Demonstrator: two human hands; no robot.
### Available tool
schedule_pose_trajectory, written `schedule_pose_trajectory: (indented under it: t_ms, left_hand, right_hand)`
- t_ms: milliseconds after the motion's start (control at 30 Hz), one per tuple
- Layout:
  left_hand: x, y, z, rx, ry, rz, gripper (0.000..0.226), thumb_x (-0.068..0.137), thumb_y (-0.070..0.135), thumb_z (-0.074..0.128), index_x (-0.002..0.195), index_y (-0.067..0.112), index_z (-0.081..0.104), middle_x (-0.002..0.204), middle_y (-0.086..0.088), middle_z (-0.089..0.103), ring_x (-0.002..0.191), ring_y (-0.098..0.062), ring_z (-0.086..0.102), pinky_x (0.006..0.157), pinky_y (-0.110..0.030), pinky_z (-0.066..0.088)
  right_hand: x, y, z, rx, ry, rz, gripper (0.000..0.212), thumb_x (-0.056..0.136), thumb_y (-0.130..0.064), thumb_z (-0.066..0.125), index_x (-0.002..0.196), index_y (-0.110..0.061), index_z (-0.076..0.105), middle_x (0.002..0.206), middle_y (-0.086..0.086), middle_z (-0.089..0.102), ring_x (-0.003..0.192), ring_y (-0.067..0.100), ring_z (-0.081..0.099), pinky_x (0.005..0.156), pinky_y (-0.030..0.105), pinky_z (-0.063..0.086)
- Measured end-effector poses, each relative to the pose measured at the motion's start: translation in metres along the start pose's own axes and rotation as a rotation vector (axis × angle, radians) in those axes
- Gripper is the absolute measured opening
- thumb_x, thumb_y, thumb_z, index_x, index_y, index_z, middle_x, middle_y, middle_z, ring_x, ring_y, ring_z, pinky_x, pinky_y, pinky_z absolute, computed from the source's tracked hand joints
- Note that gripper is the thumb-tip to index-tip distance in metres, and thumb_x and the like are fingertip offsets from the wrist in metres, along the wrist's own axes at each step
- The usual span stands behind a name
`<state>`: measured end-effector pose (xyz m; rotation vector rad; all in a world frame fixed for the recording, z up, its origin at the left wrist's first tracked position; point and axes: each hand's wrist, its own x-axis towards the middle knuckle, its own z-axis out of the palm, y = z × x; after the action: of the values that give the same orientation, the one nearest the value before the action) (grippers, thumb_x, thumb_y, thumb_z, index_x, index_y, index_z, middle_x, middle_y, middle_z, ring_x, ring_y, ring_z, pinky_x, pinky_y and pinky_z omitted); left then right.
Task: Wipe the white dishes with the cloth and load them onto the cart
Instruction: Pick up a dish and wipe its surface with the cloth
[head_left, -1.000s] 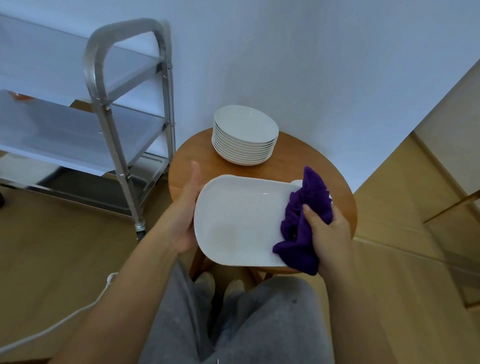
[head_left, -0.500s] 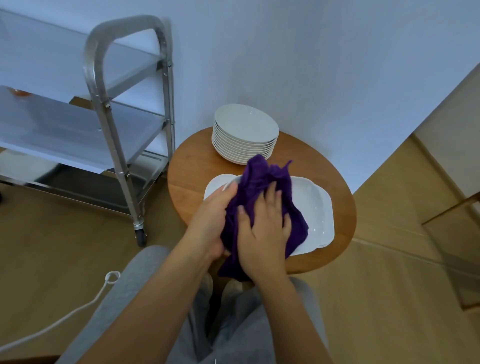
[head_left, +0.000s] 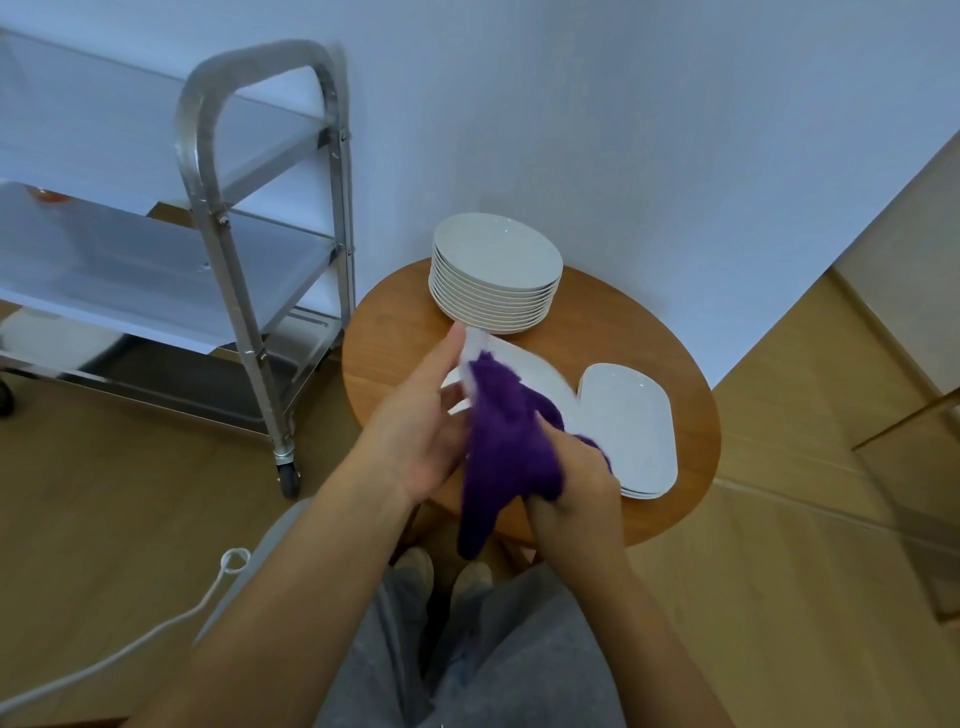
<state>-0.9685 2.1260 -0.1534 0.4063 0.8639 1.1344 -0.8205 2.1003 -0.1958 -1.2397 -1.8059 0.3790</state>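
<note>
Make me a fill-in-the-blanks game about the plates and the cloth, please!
1. The cloth is colored ___.
2. The stack of round plates sits on a round wooden ___.
3. The left hand holds a white ___.
4. The metal cart stands to the ___ of the stack.

Missing words: purple; table; dish; left

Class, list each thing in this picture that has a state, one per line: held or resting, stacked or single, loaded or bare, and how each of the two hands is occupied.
Left hand: holds the tilted platter's edge.
Right hand: grips the cloth.
Purple fluffy cloth: bunched, pressed on the held platter.
Held white oblong platter: lifted, tilted.
White oblong platters on the table: stacked flat.
Round white plates: stacked.
Steel three-shelf cart: no white dishes visible on it.
Round wooden table: carries both stacks.
</note>
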Motion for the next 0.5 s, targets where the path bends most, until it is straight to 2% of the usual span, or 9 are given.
schedule_pose_trajectory:
  t_ms: [33, 67, 100, 133, 200, 267, 333, 400, 500]
  left_hand:
    - [0.0, 0.003, 0.0, 0.038, -0.049, 0.055, 0.062, 0.065, 0.057, 0.068, 0.115, 0.022, 0.057, 0.115, -0.007, 0.067, 0.101, -0.025, 0.066, 0.082, -0.042, 0.055]
    - [0.0, 0.004, 0.0, 0.131, -0.059, 0.129, 0.067, 0.061, 0.059, 0.067, 0.119, 0.026, 0.055, 0.121, -0.001, 0.064, 0.106, -0.021, 0.064, 0.089, -0.039, 0.052]
    - [0.001, 0.003, -0.001, 0.267, -0.018, 0.22, 0.067, 0.062, 0.061, 0.064, 0.121, 0.031, 0.051, 0.126, 0.005, 0.058, 0.11, -0.016, 0.059, 0.091, -0.034, 0.049]
    - [0.005, -0.001, -0.005, 0.417, 0.075, 0.327, 0.065, 0.067, 0.06, 0.061, 0.125, 0.035, 0.047, 0.128, 0.012, 0.052, 0.113, -0.011, 0.053, 0.087, -0.026, 0.047]
    - [0.009, -0.01, -0.013, 0.592, 0.244, 0.449, 0.068, 0.074, 0.057, 0.058, 0.136, 0.035, 0.038, 0.129, 0.015, 0.043, 0.112, -0.007, 0.045, 0.077, -0.017, 0.044]
    - [0.011, -0.019, -0.021, 0.432, 0.164, 0.272, 0.083, 0.063, 0.063, 0.06, 0.138, 0.033, 0.038, 0.134, 0.007, 0.049, 0.115, -0.015, 0.051, 0.088, -0.034, 0.05]
    - [0.01, -0.024, -0.029, 0.186, 0.02, 0.045, 0.087, 0.057, 0.062, 0.065, 0.134, 0.029, 0.043, 0.127, -0.007, 0.06, 0.11, -0.028, 0.06, 0.092, -0.048, 0.05]
    - [0.008, -0.027, -0.037, 0.068, -0.112, -0.043, 0.069, 0.068, 0.049, 0.067, 0.13, 0.024, 0.051, 0.12, -0.011, 0.064, 0.106, -0.031, 0.063, 0.084, -0.045, 0.055]
    - [0.003, -0.03, -0.035, 0.148, -0.241, -0.007, 0.033, 0.079, 0.034, 0.062, 0.108, 0.022, 0.07, 0.115, -0.011, 0.067, 0.103, -0.029, 0.065, 0.078, -0.038, 0.057]
  right_hand:
    - [0.002, -0.001, -0.003, 0.142, 0.021, 0.195, 0.031, 0.08, -0.003, 0.064, 0.079, -0.033, 0.058, 0.071, -0.029, 0.065, 0.075, 0.0, 0.064, 0.065, 0.019, 0.057]
    - [0.004, 0.0, -0.008, 0.289, 0.048, 0.339, 0.03, 0.081, -0.008, 0.068, 0.081, -0.035, 0.055, 0.073, -0.031, 0.064, 0.075, -0.001, 0.064, 0.059, 0.013, 0.053]
    - [0.008, 0.002, -0.014, 0.414, 0.077, 0.408, 0.028, 0.078, -0.017, 0.072, 0.088, -0.037, 0.054, 0.08, -0.031, 0.065, 0.08, -0.001, 0.064, 0.06, 0.012, 0.053]
    - [0.013, 0.004, -0.021, 0.553, 0.08, 0.454, 0.033, 0.073, -0.025, 0.072, 0.096, -0.038, 0.053, 0.087, -0.026, 0.067, 0.087, 0.001, 0.065, 0.065, 0.016, 0.055]
    - [0.02, 0.007, -0.032, 0.887, 0.051, 0.479, 0.042, 0.072, -0.02, 0.068, 0.109, -0.033, 0.053, 0.097, -0.01, 0.07, 0.096, 0.014, 0.066, 0.073, 0.03, 0.057]
    - [0.022, 0.007, -0.038, 1.104, -0.007, 0.48, 0.041, 0.076, -0.009, 0.061, 0.114, -0.025, 0.054, 0.101, 0.0, 0.07, 0.096, 0.02, 0.067, 0.075, 0.035, 0.057]
    - [0.021, 0.008, -0.042, 1.111, -0.047, 0.484, 0.038, 0.078, -0.011, 0.06, 0.114, -0.022, 0.055, 0.101, 0.001, 0.07, 0.093, 0.02, 0.068, 0.074, 0.035, 0.057]
    - [0.023, 0.013, -0.046, 1.096, -0.009, 0.538, 0.043, 0.074, -0.017, 0.065, 0.116, -0.021, 0.054, 0.101, 0.001, 0.071, 0.09, 0.019, 0.069, 0.069, 0.033, 0.057]
    - [0.027, 0.019, -0.052, 1.02, 0.139, 0.618, 0.037, 0.076, -0.02, 0.065, 0.111, -0.026, 0.056, 0.09, -0.005, 0.072, 0.079, 0.015, 0.07, 0.06, 0.03, 0.056]
